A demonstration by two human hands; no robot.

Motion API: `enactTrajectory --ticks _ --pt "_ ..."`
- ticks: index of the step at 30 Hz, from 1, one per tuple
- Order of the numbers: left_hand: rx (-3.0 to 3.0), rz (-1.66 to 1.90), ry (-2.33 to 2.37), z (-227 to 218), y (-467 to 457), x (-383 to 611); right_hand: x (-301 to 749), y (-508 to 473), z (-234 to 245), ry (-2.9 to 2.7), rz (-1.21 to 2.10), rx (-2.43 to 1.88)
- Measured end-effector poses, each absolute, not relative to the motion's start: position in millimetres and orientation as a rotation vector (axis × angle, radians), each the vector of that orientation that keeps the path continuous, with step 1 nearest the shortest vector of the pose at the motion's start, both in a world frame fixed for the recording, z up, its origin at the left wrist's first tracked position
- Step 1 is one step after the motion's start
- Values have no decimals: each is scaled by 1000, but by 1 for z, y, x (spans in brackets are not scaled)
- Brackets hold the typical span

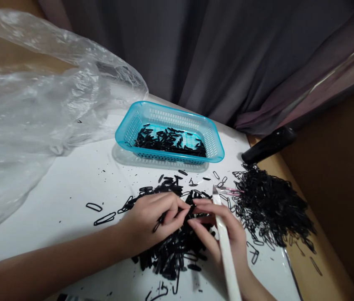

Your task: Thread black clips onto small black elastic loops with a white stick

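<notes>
Over a heap of small black plastic pieces (170, 255), some of them thin elongated loops, my two hands meet nearly fingertip to fingertip. My left hand (158, 213) is closed, thumb and forefinger pinching a small black piece whose shape is mostly hidden; a thin black loop also shows by its lower fingers. My right hand (224, 230) has a long white-handled knife (226, 251) tucked among its fingers, slanted metal tip pointing away from me. Its thumb and forefinger reach to the piece at the left fingertips; whether they touch it I cannot tell.
Beyond the heap, a blue perforated basket (122, 136) holds more black pieces. A tangled mound of black loops (271, 205) lies at right, beside a black cylindrical object (268, 146). Clear plastic sheeting (39, 121) covers the left side. A dark curtain (164, 46) hangs behind the white table (79, 175).
</notes>
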State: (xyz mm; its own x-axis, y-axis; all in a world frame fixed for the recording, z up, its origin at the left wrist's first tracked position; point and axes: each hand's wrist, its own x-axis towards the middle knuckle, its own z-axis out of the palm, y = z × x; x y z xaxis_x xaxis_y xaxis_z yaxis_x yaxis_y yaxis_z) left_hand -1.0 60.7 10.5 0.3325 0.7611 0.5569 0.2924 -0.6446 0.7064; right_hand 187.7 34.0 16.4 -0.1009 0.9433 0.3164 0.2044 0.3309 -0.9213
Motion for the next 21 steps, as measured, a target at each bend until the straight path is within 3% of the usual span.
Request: enactTrajectory --ticks 10,21 --pt "1796 1128 913 21 60 4 208 36 17 -2123 292 -814" --pt "1470 1009 986 17 70 1 200 29 39 -2228 575 -580"
